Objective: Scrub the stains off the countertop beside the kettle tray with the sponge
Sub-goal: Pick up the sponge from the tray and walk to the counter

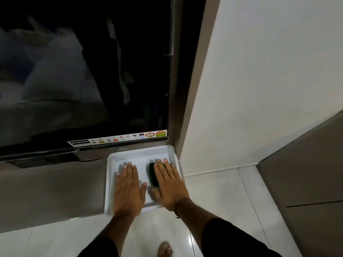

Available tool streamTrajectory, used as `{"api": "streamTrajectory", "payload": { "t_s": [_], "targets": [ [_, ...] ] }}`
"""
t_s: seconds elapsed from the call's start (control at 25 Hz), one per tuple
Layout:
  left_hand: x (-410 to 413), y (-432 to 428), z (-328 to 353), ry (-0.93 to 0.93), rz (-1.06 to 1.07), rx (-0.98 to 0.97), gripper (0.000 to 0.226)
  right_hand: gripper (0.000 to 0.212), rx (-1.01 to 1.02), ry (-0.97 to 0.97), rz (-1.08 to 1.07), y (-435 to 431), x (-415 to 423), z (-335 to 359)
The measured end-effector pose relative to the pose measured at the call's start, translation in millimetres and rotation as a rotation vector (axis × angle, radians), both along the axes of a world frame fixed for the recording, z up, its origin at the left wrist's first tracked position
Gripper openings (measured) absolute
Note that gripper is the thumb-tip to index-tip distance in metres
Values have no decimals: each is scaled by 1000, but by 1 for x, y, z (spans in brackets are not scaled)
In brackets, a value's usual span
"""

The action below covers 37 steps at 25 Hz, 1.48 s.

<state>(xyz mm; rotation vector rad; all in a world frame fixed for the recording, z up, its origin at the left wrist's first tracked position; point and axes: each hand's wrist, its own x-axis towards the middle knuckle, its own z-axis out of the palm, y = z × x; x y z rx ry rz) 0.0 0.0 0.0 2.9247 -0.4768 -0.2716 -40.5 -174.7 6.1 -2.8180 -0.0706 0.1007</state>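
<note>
A white tray [141,154] sits at the right end of a grey-brown countertop [55,186]. A dark green sponge [153,173] lies inside the tray, right of its middle. My right hand [169,184] lies flat on top of the sponge, fingers stretched and together, pressing it onto the tray floor. My left hand [128,190] rests flat and spread on the left half of the tray, holding nothing. Most of the sponge is hidden under my right palm. No kettle is in view.
A dark television screen [83,80] with a sticker strip hangs just behind the counter and tray. A white wall [259,80] rises at the right. Glossy white floor tiles [213,210] lie below, with my foot [165,249] on them. A grey cabinet [306,173] stands far right.
</note>
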Motion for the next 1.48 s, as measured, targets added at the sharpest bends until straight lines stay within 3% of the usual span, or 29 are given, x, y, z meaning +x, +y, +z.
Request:
{"api": "streamTrajectory", "payload": {
  "t_s": [0.2,0.36,0.56,0.72,1.0,1.16,1.32,1.48],
  "targets": [
    [23,16,-18,-9,-35,3,75,104,-99,180,30,13,33,-28],
    [24,18,-20,-1,-62,-22,73,87,-87,216,-11,21,39,-43],
    [26,16,-14,36,-131,58,86,74,-107,178,-60,26,41,-52],
    [25,14,-12,32,-108,64,77,71,-126,168,-40,24,40,-49],
    [13,-3,46,-30,-131,-49,76,82,-122,-42,-31,8,15,33],
    [-1,-54,75,-45,-297,-26,103,65,-168,-131,-183,-51,-30,73],
    [-34,-164,88,-82,-572,-88,87,70,-277,-176,-445,-161,-117,86],
    [-86,-290,95,-135,-835,-141,92,71,-303,-102,-708,-264,-221,91]
  ]
}}
